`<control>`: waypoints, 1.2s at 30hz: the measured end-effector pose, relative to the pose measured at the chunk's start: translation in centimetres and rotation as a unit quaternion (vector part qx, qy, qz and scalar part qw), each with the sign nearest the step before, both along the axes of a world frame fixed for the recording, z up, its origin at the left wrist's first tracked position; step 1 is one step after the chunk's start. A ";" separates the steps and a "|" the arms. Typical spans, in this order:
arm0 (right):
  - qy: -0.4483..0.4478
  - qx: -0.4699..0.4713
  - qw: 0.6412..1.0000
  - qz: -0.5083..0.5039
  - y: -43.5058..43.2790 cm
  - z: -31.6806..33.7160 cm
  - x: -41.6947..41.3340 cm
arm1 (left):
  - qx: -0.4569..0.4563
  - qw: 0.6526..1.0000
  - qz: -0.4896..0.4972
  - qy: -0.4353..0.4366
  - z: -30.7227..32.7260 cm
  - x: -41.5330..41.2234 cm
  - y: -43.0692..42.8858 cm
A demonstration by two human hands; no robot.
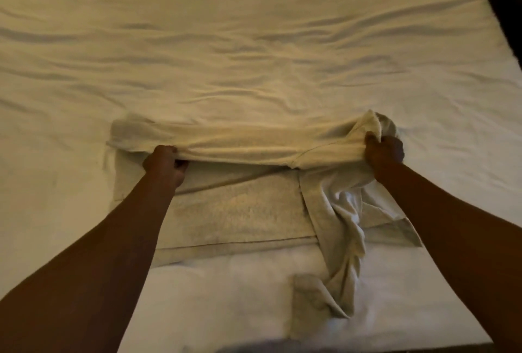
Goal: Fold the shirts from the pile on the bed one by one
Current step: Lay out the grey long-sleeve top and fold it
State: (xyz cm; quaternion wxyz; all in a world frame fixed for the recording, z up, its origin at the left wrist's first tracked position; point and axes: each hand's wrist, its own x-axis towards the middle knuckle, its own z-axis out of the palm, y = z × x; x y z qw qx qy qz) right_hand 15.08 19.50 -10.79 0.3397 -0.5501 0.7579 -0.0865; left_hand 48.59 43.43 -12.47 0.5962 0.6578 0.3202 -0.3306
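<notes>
Left hand [166, 162] and right hand [382, 150] each grip a bunched edge of the pale shirt [240, 208], stretched taut between them above its lower layer, flat on the bed [254, 41] near the front edge; a sleeve, apparently, trails toward the camera.

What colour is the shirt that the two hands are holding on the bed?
The soft cloth shirt looks plain cream-white, no pattern; the head view shows it.

Cream shirt [234, 205] half-folded on bed; far edge lifted; sleeve trailing near.
</notes>
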 end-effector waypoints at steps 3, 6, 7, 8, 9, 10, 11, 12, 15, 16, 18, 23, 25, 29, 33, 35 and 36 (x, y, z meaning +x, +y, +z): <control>0.023 0.018 1.000 0.012 1.0 -0.6 -1.2 | 0.032 0.999 -0.039 0.006 -0.9 -0.8 -0.2; 0.042 0.037 0.998 0.022 1.8 -1.8 -2.9 | 0.062 0.995 -0.080 0.003 -2.1 -1.2 0.0; 0.047 0.037 0.998 0.022 1.7 -2.1 -3.1 | 0.076 0.994 -0.083 -0.002 -2.6 -1.0 0.0; 0.053 0.037 0.998 0.021 1.6 -2.3 -3.2 | 0.086 0.992 -0.088 -0.006 -2.7 -0.8 0.1; 0.057 0.034 0.998 0.020 1.4 -2.4 -3.2 | 0.092 0.992 -0.091 -0.013 -2.8 -0.7 0.1; 0.063 0.028 0.997 0.021 1.2 -2.6 -3.3 | 0.092 0.992 -0.083 -0.013 -2.7 -0.7 0.0; 0.071 0.022 0.997 0.022 1.0 -2.6 -3.3 | 0.088 0.994 -0.059 -0.008 -2.5 -0.7 -0.3; 0.077 0.013 0.997 0.017 1.1 -2.5 -3.2 | 0.094 0.995 -0.041 -0.005 -2.3 -0.9 -0.6; 0.123 -0.024 0.992 -0.028 1.9 -1.9 -0.6 | 0.100 0.995 -0.003 -0.017 -1.5 -1.1 -1.1; 0.160 -0.042 0.986 -0.024 2.2 -1.8 0.7 | 0.088 0.996 -0.002 -0.006 -1.4 -1.3 -1.2; 0.189 -0.108 0.975 0.047 3.2 -1.5 3.8 | 0.070 0.997 0.015 -0.003 -1.1 -1.1 -1.2; -0.029 -0.221 0.934 0.279 7.2 -0.7 12.9 | 0.053 0.995 0.074 -0.033 -0.4 2.7 -0.4; -0.093 -0.121 0.899 0.410 9.9 -1.3 15.9 | 0.055 0.998 0.023 -0.035 -0.3 4.8 1.2; -0.042 -0.047 0.812 0.580 14.8 -2.5 20.3 | 0.026 0.998 0.002 -0.050 -0.2 7.9 4.6; 0.025 -0.066 0.735 0.674 17.3 -4.1 22.1 | 0.026 0.999 0.023 -0.036 0.1 8.3 7.8; 0.014 -0.103 0.730 0.675 17.4 -4.5 22.3 | 0.046 0.997 0.050 -0.039 -0.5 8.1 9.6; 0.003 -0.128 0.732 0.669 17.3 -4.6 22.2 | 0.054 0.996 0.050 -0.041 -0.9 8.0 10.4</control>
